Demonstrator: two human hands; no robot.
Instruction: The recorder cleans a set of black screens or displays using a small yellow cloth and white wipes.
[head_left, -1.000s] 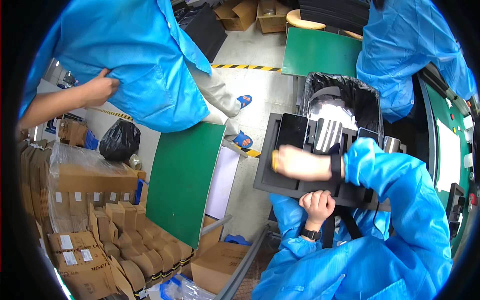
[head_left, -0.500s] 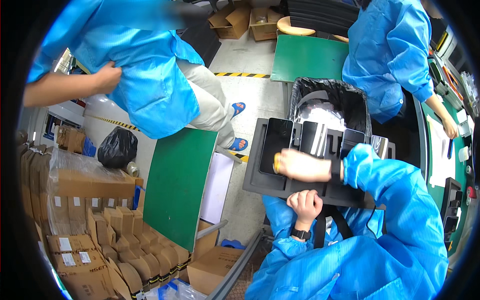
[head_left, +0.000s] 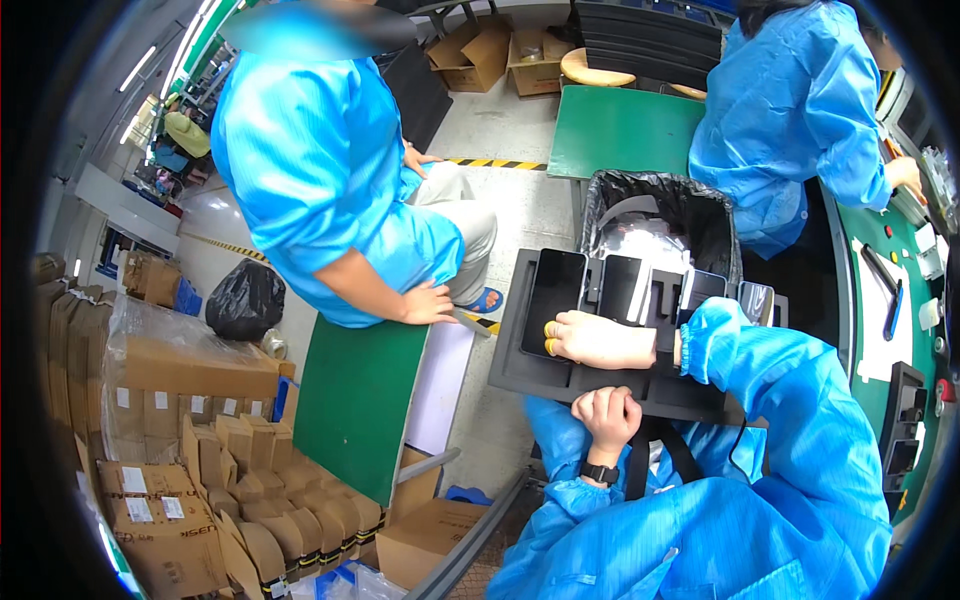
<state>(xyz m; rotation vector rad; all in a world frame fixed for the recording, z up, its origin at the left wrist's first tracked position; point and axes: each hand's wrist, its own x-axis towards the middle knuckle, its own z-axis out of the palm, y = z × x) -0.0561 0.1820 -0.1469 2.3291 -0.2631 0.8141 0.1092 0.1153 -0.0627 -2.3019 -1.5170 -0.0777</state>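
Note:
A black tray (head_left: 512, 345) with moulded slots lies in front of me. My left hand (head_left: 607, 420), a dark watch at its wrist, is closed on the tray's near edge. My right hand (head_left: 605, 341) reaches across the tray, with yellow finger covers on two fingertips. Those fingers are bent and close together at the lower part of a dark-screened phone (head_left: 557, 282), the leftmost one; whether they pinch anything is hidden. To its right stand a second phone (head_left: 621, 284), a third phone (head_left: 704, 287) and, partly behind my sleeve, a fourth phone (head_left: 755, 301).
Beyond the tray stands a bin lined with a black bag (head_left: 705, 215), holding clear plastic. A co-worker (head_left: 330, 180) leans on a green table (head_left: 350, 410) at left; another person (head_left: 780, 130) works at the right bench (head_left: 855, 225). Cardboard boxes (head_left: 190, 380) fill the lower left.
My right hand has shifted slightly lower, and a second yellow finger cover now shows. The left co-worker has turned and put a hand on the green table. The right person's arm has moved farther back.

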